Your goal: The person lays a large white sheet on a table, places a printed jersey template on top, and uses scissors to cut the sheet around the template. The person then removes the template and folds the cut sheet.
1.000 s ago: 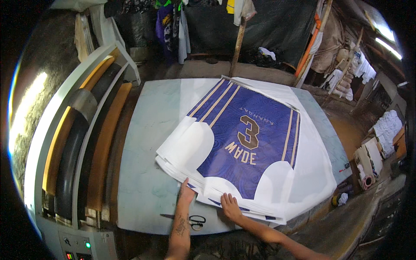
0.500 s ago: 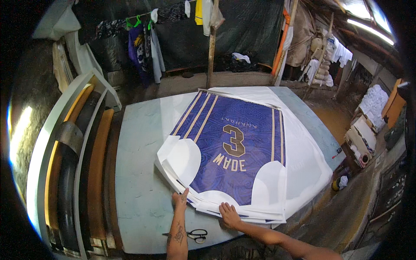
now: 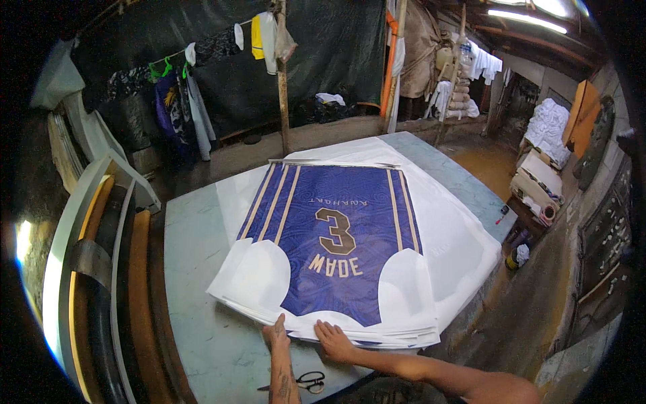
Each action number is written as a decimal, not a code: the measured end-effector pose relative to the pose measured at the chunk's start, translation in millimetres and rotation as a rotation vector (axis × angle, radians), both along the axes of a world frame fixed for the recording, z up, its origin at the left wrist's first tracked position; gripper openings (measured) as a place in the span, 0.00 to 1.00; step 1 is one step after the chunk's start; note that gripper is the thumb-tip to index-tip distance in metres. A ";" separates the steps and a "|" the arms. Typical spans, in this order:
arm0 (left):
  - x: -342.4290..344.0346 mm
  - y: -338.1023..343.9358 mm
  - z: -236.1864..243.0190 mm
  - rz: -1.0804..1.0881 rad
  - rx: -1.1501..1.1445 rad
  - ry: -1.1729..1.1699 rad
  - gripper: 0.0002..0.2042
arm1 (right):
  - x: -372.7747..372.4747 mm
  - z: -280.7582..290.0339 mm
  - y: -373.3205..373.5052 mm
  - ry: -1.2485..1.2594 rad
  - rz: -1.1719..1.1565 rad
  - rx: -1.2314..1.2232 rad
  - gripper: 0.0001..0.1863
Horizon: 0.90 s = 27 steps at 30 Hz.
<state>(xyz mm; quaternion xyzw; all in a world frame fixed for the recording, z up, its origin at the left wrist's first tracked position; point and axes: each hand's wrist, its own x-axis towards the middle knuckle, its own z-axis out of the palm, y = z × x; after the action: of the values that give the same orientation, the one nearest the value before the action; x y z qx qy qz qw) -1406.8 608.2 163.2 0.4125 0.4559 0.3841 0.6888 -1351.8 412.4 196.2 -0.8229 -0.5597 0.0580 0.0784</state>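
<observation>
A stack of white paper sheets [image 3: 408, 296] lies on the table, its top one printed with a purple jersey shape [image 3: 334, 190] with gold stripes and lettering. My left hand [image 3: 276, 332] grips the stack's near edge, left of centre, fingertips partly hidden by my thumb and the paper. My right hand [image 3: 332, 340] rests just to the right on the same edge, fingers stretched out on the white sheets. Black-handled scissors [image 3: 311, 382] lie below the stack, between my forearms.
A pale marbled table [image 3: 189, 256] bears the stack. At the left is a machine with long rollers [image 3: 138, 289]. Behind are hanging garments [image 3: 192, 114] and a wooden post [image 3: 283, 101]. Folded white cloth [image 3: 546, 131] and cartons [image 3: 533, 182] stand at the right.
The camera's view has turned and lifted, showing more of the room. The stack's near-left edge sits straighter before me, with both hands still along it.
</observation>
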 end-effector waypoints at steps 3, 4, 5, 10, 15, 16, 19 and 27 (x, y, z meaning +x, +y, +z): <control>-3.0 -0.9 9.8 -0.052 -0.080 0.044 0.25 | 6.1 0.7 9.9 -0.059 -0.023 0.054 0.40; -3.8 -1.2 12.4 -0.068 -0.087 0.088 0.25 | 9.3 0.3 10.3 -0.047 -0.047 0.046 0.38; -4.4 -2.0 14.5 -0.055 -0.070 0.135 0.24 | 12.7 -0.1 10.4 -0.052 -0.086 0.001 0.37; -8.5 -6.2 20.3 -0.074 0.021 -0.058 0.30 | 24.3 5.7 18.8 0.011 -0.002 -0.104 0.21; -31.6 -25.6 18.8 0.030 -0.353 -0.374 0.25 | 49.6 37.3 41.2 0.185 0.040 -0.164 0.11; -29.6 -45.2 15.0 0.126 -0.369 -0.165 0.27 | 58.4 47.1 45.5 0.204 0.109 -0.086 0.10; -27.6 -125.1 6.1 -0.268 -0.539 -0.225 0.32 | 85.1 86.5 72.4 0.273 0.139 -0.026 0.12; 58.2 -254.1 62.2 -0.875 -1.138 -0.693 0.56 | 145.1 259.2 233.7 0.230 0.066 0.273 0.15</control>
<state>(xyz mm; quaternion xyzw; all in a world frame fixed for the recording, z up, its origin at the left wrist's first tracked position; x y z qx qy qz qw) -1348.5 354.1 225.4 -0.0039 0.1388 -0.1065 0.9846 -1206.7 646.1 455.4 -0.7737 -0.5765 0.0778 0.2511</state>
